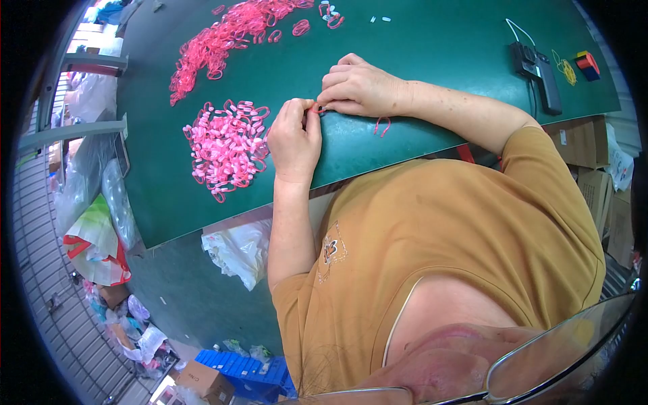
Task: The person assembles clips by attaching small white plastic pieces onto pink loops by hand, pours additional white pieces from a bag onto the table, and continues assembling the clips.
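Observation:
My left hand [294, 138] is closed in a pinch at the near part of the green table, with a small bit of pink band [315, 108] at its fingertips. My right hand [361, 88] meets it fingertip to fingertip, also pinched on the small pink band, most of which the fingers hide. Left of my left hand lies a heap of pink bands with pale pink-white pieces on them [226, 148]. A single pink band [383, 127] rests below my right wrist.
A long pile of plain pink bands [216, 50] stretches along the far left. Several white pieces [329, 12] lie at the far edge. To the right are a black device with a cable [536, 74], yellow strands [567, 71] and a coloured block [587, 65]. Metal brackets [88, 131] flank the table.

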A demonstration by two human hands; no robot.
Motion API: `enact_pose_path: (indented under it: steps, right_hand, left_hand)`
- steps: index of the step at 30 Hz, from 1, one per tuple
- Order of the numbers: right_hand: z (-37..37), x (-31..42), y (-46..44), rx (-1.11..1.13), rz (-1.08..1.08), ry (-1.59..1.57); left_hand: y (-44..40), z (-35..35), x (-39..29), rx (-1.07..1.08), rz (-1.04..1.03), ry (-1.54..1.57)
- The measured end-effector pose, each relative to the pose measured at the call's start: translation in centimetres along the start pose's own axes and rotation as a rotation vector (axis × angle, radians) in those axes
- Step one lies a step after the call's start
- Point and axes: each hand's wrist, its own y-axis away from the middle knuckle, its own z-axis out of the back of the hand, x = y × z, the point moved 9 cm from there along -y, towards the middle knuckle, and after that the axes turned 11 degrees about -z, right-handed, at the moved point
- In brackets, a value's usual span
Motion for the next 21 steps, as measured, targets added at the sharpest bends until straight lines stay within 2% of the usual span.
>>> enact_pose_path:
  steps: [7, 12, 21]
  right_hand:
    - [0.0, 0.6, -0.3, -0.014, 0.043, -0.048]
    - [0.2, 1.4, 0.1, -0.069, 0.117, 0.094]
    - [-0.4, 0.0, 0.0, -0.005, 0.015, 0.015]
  left_hand:
    - [0.0, -0.1, 0.1, 0.019, 0.002, -0.020]
    - [-0.1, -0.1, 0.1, 0.007, 0.001, -0.009]
    - [0.1, -0.2, 0.1, 0.012, 0.015, -0.010]
